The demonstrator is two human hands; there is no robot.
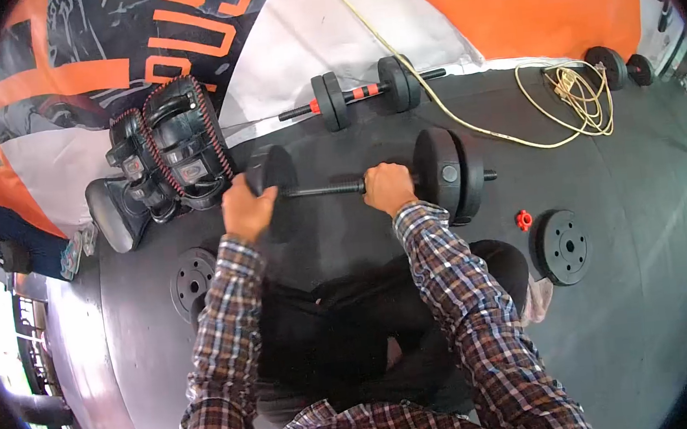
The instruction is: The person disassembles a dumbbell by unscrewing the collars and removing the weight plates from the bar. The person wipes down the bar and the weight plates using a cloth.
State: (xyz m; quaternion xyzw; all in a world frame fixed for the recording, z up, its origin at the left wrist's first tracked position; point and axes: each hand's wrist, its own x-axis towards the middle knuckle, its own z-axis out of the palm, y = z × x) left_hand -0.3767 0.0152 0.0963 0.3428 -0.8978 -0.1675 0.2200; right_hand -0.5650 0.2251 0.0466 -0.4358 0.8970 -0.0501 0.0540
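Observation:
A dumbbell bar (321,189) lies crosswise before me, with two black plates (444,175) on its right part and a short bar end past them. My right hand (388,188) is wrapped round the bar just left of those plates. At the bar's left end is another black plate (279,179), slightly blurred. My left hand (247,206) is at this plate's left side, fingers curled; what its fingers hold is hidden. A loose plate (193,283) lies left of my legs. To the right are a red collar nut (524,220) and a plate (564,247).
Black strike pads (174,147) rest at the upper left. Another dumbbell (365,92) lies along the banner wall (327,28). A yellow cord (583,99) is coiled at the upper right, beside more weights (608,67). Dark mat (626,173) covers the floor.

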